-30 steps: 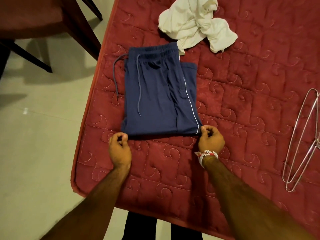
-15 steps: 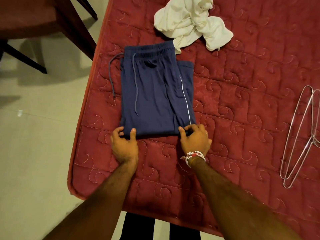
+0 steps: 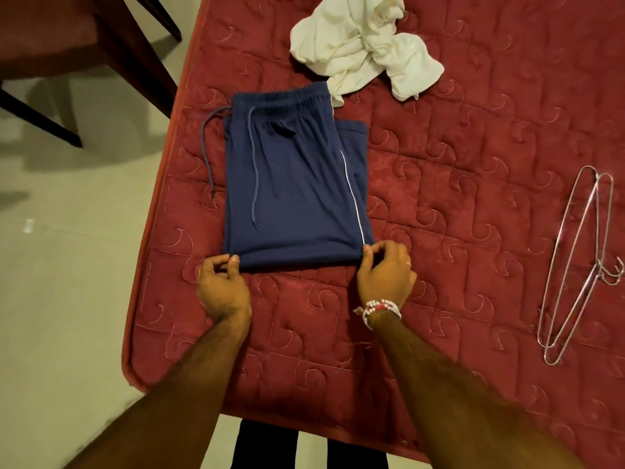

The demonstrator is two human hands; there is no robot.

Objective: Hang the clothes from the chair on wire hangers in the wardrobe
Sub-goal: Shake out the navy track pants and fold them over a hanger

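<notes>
A red quilted mattress (image 3: 456, 204), stitched in squares with curled motifs and piped along its edge, fills most of the view. Its rounded near-left corner juts over a pale tiled floor (image 3: 67, 316). A dark wooden chair (image 3: 111, 45) with a reddish seat stands on the floor just off the mattress's left edge.

The folded navy trousers (image 3: 294, 184) lie flat near that left edge, elastic waistband away from the person and drawstrings trailing left. The left hand (image 3: 221, 289) pinches the near-left corner of the fold, and the right hand (image 3: 385, 275), with a beaded bracelet (image 3: 380, 308) at the wrist, pinches the near-right corner. A crumpled white garment (image 3: 358, 45) touches the waistband's far-right end. Two wire hangers (image 3: 575, 265) lie together, well apart to the right.
</notes>
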